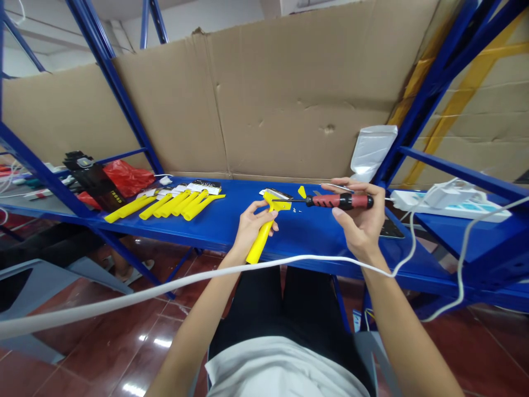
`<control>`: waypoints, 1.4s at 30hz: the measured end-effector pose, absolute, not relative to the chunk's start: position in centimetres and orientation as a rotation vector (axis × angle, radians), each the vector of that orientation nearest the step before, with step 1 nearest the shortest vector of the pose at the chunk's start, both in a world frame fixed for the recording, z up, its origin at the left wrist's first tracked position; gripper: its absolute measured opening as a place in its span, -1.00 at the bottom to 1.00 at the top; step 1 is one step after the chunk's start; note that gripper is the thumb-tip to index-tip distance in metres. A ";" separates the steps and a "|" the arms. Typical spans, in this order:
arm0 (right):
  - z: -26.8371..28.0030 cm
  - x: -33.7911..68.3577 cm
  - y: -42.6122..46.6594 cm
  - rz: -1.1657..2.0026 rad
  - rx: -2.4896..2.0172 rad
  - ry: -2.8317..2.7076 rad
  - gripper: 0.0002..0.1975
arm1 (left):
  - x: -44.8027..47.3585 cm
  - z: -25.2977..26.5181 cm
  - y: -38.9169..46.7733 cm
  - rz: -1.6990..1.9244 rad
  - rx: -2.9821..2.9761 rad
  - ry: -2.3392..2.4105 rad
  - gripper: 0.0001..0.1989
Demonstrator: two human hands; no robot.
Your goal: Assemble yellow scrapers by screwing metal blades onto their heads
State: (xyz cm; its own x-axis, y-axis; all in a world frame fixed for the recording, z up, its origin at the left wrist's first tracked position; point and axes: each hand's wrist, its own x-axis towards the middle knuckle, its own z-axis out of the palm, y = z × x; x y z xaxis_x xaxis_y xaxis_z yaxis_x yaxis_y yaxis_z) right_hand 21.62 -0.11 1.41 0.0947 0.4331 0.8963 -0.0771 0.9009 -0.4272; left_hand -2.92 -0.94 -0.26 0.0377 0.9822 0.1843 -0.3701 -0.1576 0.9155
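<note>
My left hand is closed around the neck of a yellow scraper, its handle slanting down toward me. A metal blade shows at the scraper's head. In my right hand lies a red and black screwdriver, held level with thumb and fingers around the handle. Its shaft reaches left to the scraper's head; whether the tip sits in a screw I cannot tell. A small yellow piece lies on the blue table behind the shaft. Several more yellow scrapers lie in a row to the left.
A white cable hangs across in front of my forearms. At right lies a white power strip with plugs; a silvery pouch leans on the cardboard. A black bottle and red plastic bag stand left. Blue posts frame the table.
</note>
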 end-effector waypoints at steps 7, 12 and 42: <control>1.3 21.5 -0.1 0.116 -0.434 -1.306 -0.57 | -2.8 -0.3 -0.9 1.428 1.096 0.800 -0.30; 1.6 21.4 -0.1 0.270 -0.345 -1.355 -0.53 | -2.7 -0.4 -1.0 1.436 1.132 0.781 -0.33; 1.4 21.0 -0.3 0.386 -0.295 -1.424 -0.37 | -2.5 -0.5 -1.1 1.455 1.162 0.795 -0.34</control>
State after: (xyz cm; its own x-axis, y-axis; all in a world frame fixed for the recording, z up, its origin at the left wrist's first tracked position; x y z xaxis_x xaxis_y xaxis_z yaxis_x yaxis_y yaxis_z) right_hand 21.01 -0.29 1.43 0.1025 0.4291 0.8974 -0.0828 0.9027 -0.4222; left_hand -2.52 -1.06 -0.53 0.0356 0.9700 0.2404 -0.3221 -0.2166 0.9216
